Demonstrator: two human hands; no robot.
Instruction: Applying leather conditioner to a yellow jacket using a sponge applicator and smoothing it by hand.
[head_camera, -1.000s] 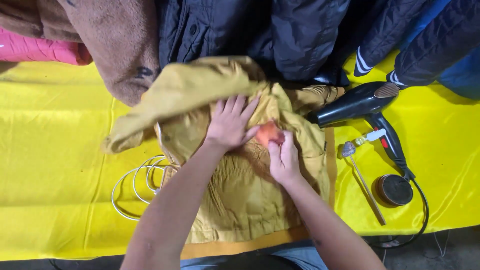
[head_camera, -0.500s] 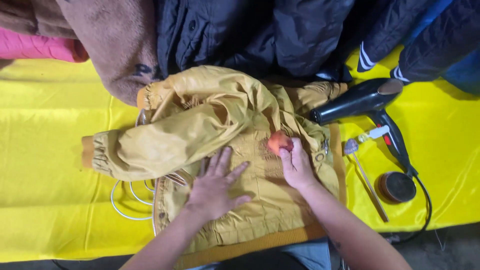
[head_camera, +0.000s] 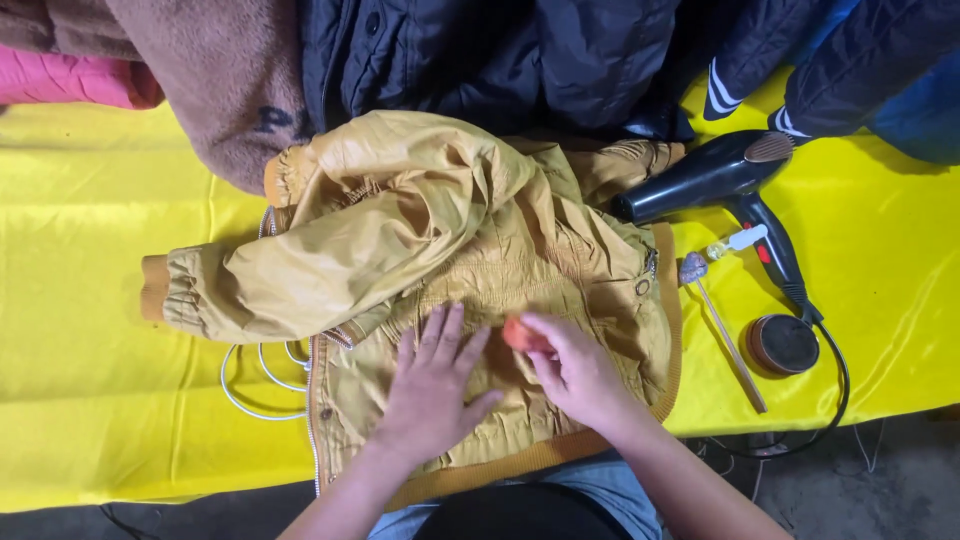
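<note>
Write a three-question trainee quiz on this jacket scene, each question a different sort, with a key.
1. True or false: the left hand lies flat, fingers spread, on the mustard jacket.
2. What does the right hand pinch at its fingertips? A) a small orange thing B) the black hair dryer C) the round dark tin
3. Fill in: the jacket lies on a ____ cloth.

Key: 1 true; 2 A; 3 yellow.
</note>
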